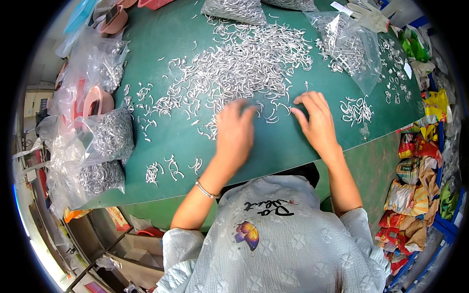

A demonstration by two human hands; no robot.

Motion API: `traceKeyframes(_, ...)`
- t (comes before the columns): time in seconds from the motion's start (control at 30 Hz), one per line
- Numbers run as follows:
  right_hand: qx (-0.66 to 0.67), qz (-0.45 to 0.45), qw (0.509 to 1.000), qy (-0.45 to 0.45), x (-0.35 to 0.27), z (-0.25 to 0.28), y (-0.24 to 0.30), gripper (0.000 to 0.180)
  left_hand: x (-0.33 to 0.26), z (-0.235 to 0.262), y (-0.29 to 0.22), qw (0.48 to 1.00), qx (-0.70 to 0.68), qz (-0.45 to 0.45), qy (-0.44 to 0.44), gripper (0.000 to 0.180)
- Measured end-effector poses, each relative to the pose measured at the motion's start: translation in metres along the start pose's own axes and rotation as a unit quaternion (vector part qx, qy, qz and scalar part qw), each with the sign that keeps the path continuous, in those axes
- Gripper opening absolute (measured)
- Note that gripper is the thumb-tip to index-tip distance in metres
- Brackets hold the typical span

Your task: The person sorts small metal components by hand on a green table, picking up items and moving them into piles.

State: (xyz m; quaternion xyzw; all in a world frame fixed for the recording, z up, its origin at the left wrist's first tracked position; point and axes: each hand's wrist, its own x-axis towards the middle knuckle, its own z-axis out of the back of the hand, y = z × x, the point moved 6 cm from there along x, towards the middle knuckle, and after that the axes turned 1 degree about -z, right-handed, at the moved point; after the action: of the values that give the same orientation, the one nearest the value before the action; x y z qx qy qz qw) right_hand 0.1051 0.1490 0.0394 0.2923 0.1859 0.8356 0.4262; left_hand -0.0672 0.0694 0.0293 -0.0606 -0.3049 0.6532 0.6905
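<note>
A big heap of small curved silvery metal pieces (244, 63) spreads over the green tabletop (293, 141). My left hand (234, 129) is at the heap's near edge, fingers pointing into the loose pieces. Motion smears its fingertips, so whether they hold a piece cannot be made out. To its right, my right hand (316, 121) rests low over the table, thumb and fingers apart, with no piece visible between them. Several loose curved pieces (273, 115) lie between the two hands. A small separate pile (356, 110) of the same pieces sits right of my right hand.
Clear bags of metal pieces stand along the left edge (112, 132), at the far side (234, 10) and far right (342, 44). Small clusters (154, 173) lie near left; ring-like parts (395, 73) at right. A pink container (97, 101) is among the left bags.
</note>
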Motion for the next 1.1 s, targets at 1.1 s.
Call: traceKeyframes(1.1,-0.077,0.044,0.995,0.038,0.003,-0.032,0.029,0.011,-0.038,-0.018,-0.024,0.992,-0.107,0.01,0.066,0.024)
